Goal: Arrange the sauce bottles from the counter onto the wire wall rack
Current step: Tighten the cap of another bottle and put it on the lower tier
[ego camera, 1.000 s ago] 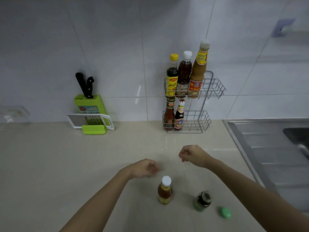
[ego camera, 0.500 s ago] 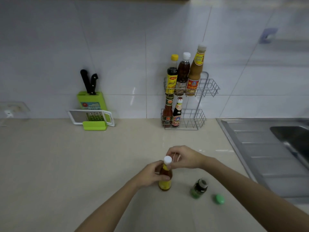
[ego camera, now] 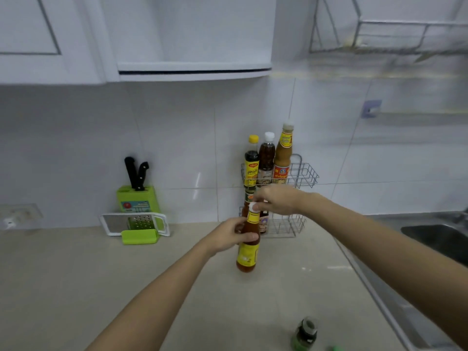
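Left hand (ego camera: pixel 228 236) is clamping the upright bottle (ego camera: pixel 248 247) mid-frame — right hand (ego camera: pixel 276 200) pinching its cap — rack (ego camera: pixel 304 173) just beyond, upper right.

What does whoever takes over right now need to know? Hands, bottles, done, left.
Left hand: gripping the orange sauce bottle by its body, lifted off the counter.
Right hand: fingers on that bottle's white cap.
Wire rack: three bottles on the top tier; at least two on the lower, partly hidden.
Left: rack the held bottle. Green jar, seemingly uncapped, is on the counter near a green cap.
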Demonstrator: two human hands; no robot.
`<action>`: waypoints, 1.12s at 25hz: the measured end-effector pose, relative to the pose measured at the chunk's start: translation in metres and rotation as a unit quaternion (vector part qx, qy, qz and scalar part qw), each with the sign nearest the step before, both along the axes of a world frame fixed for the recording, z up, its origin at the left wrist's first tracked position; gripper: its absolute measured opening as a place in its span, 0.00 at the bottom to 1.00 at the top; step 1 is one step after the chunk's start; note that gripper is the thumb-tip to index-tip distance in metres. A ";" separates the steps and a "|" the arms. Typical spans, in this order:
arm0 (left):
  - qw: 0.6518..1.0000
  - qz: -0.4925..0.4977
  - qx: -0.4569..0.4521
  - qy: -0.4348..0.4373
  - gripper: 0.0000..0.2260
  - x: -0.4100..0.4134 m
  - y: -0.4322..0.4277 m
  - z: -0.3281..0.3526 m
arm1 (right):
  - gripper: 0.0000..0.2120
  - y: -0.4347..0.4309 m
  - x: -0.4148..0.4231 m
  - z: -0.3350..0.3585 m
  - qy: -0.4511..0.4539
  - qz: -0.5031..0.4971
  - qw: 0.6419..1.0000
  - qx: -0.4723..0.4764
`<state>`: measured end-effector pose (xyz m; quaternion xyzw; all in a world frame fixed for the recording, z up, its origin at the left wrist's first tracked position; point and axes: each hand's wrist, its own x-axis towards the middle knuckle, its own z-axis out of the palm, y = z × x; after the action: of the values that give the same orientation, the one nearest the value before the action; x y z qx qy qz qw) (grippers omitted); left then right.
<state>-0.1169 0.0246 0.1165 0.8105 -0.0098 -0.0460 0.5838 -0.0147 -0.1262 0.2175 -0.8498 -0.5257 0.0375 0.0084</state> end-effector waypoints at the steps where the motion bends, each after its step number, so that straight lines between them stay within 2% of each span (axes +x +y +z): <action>1: 1.000 0.006 0.006 -0.013 0.14 0.005 0.000 0.011 | 0.15 0.002 0.005 0.009 -0.014 -0.008 1.000 0.007; 5: 0.990 0.086 0.091 -0.069 0.16 0.021 -0.011 0.031 | 0.14 0.012 0.013 0.021 -0.025 -0.085 0.993 0.075; 8: 0.979 0.117 0.142 -0.084 0.14 0.030 -0.012 0.037 | 0.14 0.021 0.016 0.021 -0.020 -0.168 0.983 0.067; 10: 0.989 0.088 0.096 -0.067 0.12 0.030 -0.009 0.042 | 0.15 0.019 0.021 0.029 0.053 -0.152 0.985 0.058; 13: 1.000 0.005 -0.006 -0.029 0.11 0.028 0.000 0.053 | 0.14 0.005 0.032 0.045 0.135 -0.053 0.988 0.052; 17: 0.999 -0.034 -0.030 -0.008 0.12 0.033 0.006 0.059 | 0.07 0.003 0.044 0.048 0.139 0.005 0.988 0.073; 21: 0.999 0.002 -0.028 -0.037 0.16 0.041 0.004 0.053 | 0.14 0.009 0.049 0.036 0.105 -0.012 0.987 0.120; 25: 0.995 0.062 0.057 -0.048 0.18 0.052 0.002 0.047 | 0.17 0.013 0.051 0.028 0.051 -0.054 0.989 0.129; 28: 0.985 0.113 0.115 -0.066 0.18 0.057 -0.003 0.041 | 0.16 0.024 0.049 0.013 0.018 -0.130 0.979 0.153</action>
<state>-0.0604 0.0221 0.1579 0.8693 0.0489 0.0735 0.4864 0.0346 -0.1020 0.2308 -0.8988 -0.4099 -0.0294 0.1524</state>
